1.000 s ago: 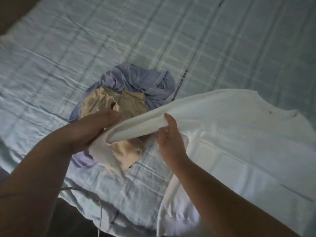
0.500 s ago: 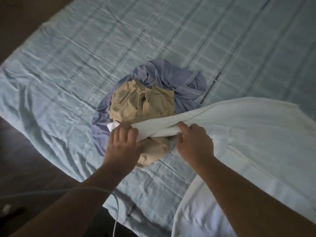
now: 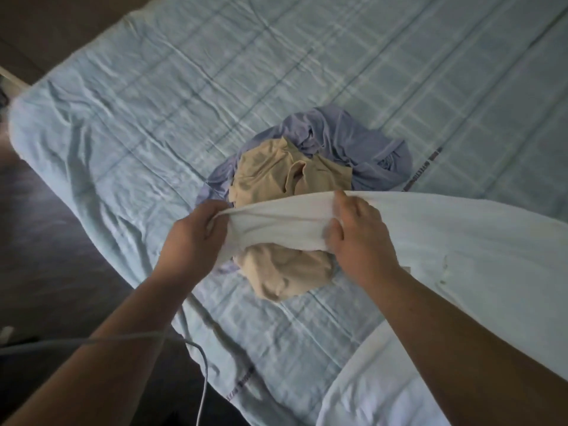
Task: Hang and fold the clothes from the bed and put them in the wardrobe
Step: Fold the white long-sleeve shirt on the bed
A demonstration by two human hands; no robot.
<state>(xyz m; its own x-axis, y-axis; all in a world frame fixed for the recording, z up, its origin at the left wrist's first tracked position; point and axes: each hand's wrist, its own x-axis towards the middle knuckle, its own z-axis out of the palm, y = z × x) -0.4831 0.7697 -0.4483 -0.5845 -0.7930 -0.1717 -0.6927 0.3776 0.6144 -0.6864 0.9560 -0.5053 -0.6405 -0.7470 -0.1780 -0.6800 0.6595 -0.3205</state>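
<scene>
Sleeve work occupies both hands: the left hand (image 3: 193, 238) pinches the cuff end of the white top (image 3: 476, 256), the right hand (image 3: 359, 238) grips it nearer the shoulder, stretching it flat, probably for folding. Its body lies spread on the bed (image 3: 153, 103). Directly beneath, a beige garment (image 3: 276, 170) on a lilac garment (image 3: 362, 139) crowds the space.

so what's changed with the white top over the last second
The left hand re-gripped the end of the white top's sleeve, the right hand closed on it further along, and the hands drew apart, pulling it taut above the beige garment. It and the purple garment stayed heaped on the bed.
</scene>
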